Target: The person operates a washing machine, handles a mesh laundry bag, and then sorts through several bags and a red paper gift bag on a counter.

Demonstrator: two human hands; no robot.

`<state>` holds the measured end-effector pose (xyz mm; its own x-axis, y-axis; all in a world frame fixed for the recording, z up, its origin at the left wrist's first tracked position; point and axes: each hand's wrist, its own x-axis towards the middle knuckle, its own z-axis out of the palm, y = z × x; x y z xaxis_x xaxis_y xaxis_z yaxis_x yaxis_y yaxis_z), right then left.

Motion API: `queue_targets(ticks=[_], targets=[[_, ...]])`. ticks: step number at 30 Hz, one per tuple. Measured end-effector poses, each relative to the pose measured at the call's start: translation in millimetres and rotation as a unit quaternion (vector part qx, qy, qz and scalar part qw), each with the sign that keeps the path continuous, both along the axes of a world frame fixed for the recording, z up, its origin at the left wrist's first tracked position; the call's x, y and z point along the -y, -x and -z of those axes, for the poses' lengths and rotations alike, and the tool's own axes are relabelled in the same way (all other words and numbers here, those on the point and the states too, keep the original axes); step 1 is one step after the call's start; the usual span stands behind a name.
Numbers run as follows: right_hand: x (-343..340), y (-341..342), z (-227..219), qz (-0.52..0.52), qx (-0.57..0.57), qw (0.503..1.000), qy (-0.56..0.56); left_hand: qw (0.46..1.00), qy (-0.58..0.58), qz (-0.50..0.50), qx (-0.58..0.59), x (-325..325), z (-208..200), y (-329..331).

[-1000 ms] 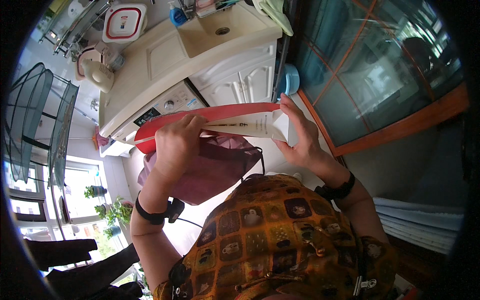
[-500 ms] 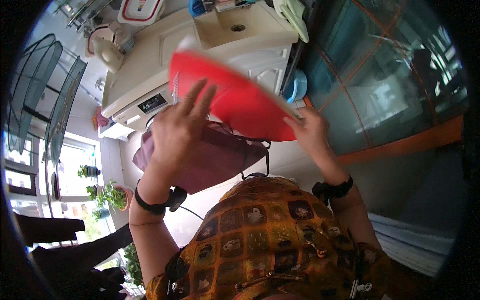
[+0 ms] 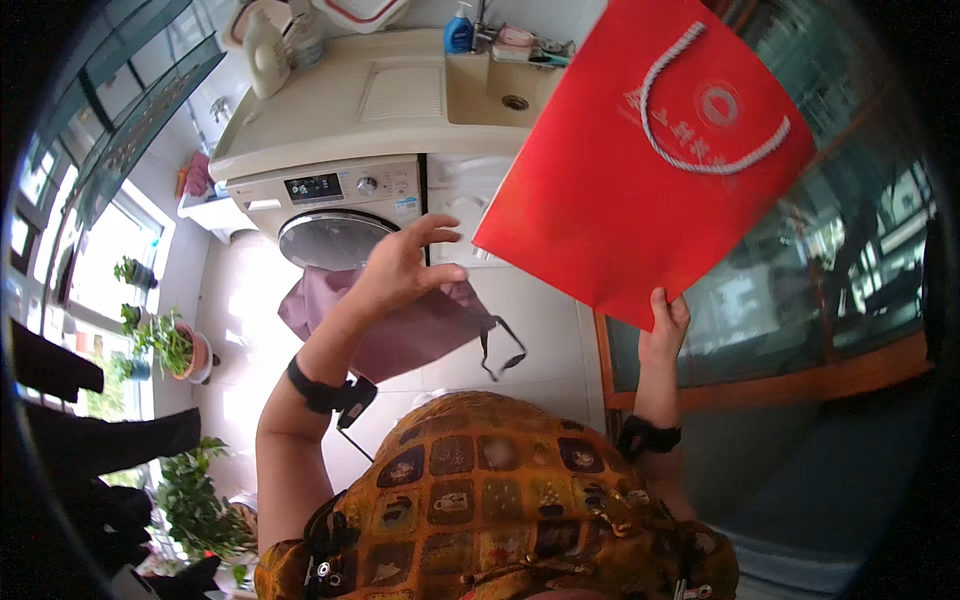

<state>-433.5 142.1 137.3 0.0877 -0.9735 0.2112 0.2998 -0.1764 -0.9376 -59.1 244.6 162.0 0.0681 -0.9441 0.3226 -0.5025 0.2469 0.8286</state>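
A flat red paper gift bag (image 3: 600,190) with a white rope handle (image 3: 655,130) is raised at the right, its face toward me and tilted. My right hand (image 3: 665,325) pinches its lower edge, the thumb lying on the front face. My left hand (image 3: 405,265) is apart from the red bag, thumb and fingers curved with a gap between them and nothing in the gap. Under my left wrist hangs a mauve cloth bag (image 3: 400,335) with a black strap (image 3: 492,345) loose on its right side. What holds the mauve bag up is hidden by my left arm.
Ahead stand a washing machine (image 3: 335,205) and a beige counter (image 3: 320,125) with a sink (image 3: 490,95), a blue soap bottle (image 3: 459,32) and a white jug (image 3: 265,55). Glass doors (image 3: 800,300) rise at the right. Potted plants (image 3: 175,345) and dark hanging clothes (image 3: 110,435) are at the left.
My right hand has lifted the red bag up and to the right and turned its handle side toward me. The left hand has come away from it. The mauve bag still hangs under my left arm.
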Motion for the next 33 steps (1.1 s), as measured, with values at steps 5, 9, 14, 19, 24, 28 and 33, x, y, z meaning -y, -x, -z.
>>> queue_targets(ticks=[5, 9, 14, 19, 24, 28, 33], targets=[[6, 2, 18, -0.051, 0.030, 0.998, 0.034, 0.962, -0.041, 0.071, -0.262, 25, -13, 34], [13, 15, 36, -0.077, 0.056, 0.995, -0.009, 0.967, 0.050, 0.039, -0.247, 32, -16, 47], [3, 18, 23, -0.111, 0.067, 0.990, -0.048, 0.994, 0.067, 0.000, -0.087, 18, -26, 58], [14, 44, 49, -0.180, 0.105, 0.978, -0.031, 0.993, 0.116, 0.017, 0.012, 11, -32, 65], [16, 39, 52, -0.084, 0.064, 0.994, -0.041, 0.996, 0.084, 0.022, 0.018, 20, -24, 55], [22, 42, 52, -0.103, 0.074, 0.991, -0.035, 0.996, 0.033, 0.061, 0.062, 27, -48, 31], [33, 57, 58, -0.044, 0.070, 0.993, -0.086, 0.984, 0.089, 0.152, 0.037, 51, -52, 18]])
